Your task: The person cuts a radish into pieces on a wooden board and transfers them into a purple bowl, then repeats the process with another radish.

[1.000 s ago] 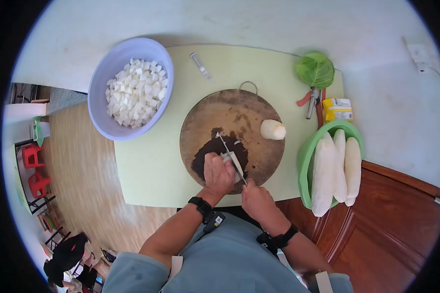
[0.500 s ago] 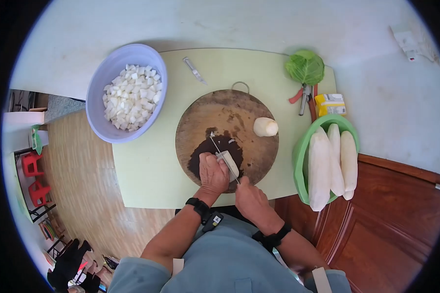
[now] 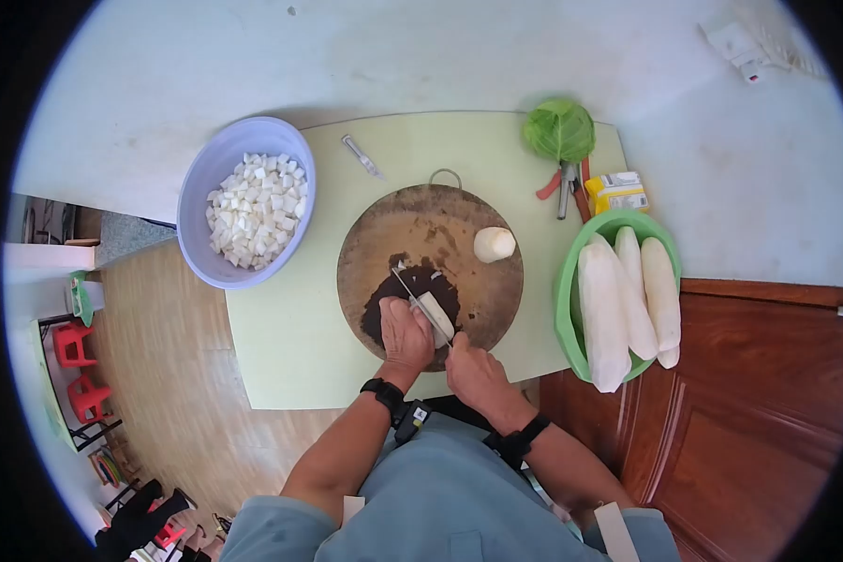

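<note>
From the head view, the board is round and takes up the middle of the table, its near rim close to the table's near edge and its wire ring at the far side. Bare table lies left of the board, below the bowl, which juts past the table's left edge. A narrower bare strip runs between the board and the green basin, which reaches beyond the table's right edge. On the board, the right side is open except for a stub near the rim. Past the far rim, a small knife lies on the left; a cabbage sits near the far right corner, with a yellow pack between it and the basin.

The left hand is clamped down on the radish piece with bent fingers, over the near part of the board. The right hand is closed around the handle of the knife, whose blade slants along the piece, just beside the left fingers. The hands are close together.

The piece is white, smooth and longish, partly covered by the hand, resting on a dark wet patch. Peeled whole radishes fill the basin; white cubes lie heaped in the bowl.
</note>
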`<state>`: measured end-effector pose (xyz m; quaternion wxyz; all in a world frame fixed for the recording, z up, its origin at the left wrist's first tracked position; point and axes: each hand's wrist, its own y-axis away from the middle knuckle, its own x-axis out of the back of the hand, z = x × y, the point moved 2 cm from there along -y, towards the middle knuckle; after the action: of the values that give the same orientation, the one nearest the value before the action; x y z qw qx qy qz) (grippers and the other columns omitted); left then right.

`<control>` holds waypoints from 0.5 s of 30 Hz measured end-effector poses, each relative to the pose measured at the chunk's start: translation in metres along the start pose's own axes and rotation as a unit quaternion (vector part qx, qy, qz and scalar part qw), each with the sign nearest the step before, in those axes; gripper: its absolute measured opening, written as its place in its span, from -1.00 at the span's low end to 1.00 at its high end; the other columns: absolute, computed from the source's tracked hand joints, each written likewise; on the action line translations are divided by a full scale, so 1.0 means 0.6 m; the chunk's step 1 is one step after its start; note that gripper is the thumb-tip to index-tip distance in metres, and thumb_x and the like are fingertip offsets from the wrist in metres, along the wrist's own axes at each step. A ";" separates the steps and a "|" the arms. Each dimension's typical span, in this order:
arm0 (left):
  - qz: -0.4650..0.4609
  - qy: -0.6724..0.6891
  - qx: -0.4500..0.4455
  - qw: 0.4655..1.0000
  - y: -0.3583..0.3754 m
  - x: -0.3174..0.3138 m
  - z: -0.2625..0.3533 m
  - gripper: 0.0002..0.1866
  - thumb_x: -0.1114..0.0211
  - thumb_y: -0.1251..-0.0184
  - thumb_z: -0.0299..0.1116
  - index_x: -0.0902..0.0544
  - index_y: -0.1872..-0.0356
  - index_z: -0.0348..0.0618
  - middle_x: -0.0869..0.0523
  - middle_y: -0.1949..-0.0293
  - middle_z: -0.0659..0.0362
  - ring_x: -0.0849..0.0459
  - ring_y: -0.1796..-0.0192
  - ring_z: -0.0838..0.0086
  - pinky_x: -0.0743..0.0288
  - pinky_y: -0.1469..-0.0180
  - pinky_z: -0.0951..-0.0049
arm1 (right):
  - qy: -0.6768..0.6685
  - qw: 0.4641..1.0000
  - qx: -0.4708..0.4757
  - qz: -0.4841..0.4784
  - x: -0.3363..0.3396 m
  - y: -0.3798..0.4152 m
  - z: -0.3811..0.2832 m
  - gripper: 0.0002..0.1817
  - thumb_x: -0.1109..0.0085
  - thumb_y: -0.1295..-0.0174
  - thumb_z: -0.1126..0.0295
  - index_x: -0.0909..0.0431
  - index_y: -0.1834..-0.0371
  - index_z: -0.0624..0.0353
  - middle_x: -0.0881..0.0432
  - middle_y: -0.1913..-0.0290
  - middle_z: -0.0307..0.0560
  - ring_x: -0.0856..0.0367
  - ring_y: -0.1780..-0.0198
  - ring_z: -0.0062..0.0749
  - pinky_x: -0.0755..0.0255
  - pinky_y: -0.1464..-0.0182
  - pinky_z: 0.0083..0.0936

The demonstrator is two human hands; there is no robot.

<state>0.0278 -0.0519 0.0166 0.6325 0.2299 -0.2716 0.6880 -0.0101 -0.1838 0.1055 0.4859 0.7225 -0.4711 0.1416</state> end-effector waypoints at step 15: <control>0.062 0.104 0.184 0.975 0.012 -0.033 0.013 -0.55 -0.10 -0.53 -0.04 -0.36 0.18 -0.36 -0.37 0.13 -0.12 -0.36 -0.01 0.04 -0.23 -0.12 0.06 | -0.020 0.999 -0.032 -0.033 -0.002 -0.008 0.014 -0.81 0.02 -0.37 0.42 -0.37 0.10 0.34 -0.69 0.35 0.43 -0.71 0.22 0.41 -0.55 0.12 0.22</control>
<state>0.0224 -0.0726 0.0089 0.5603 0.2522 -0.0865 0.7842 -0.0088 -0.1899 0.0981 0.5039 0.7240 -0.4611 0.0962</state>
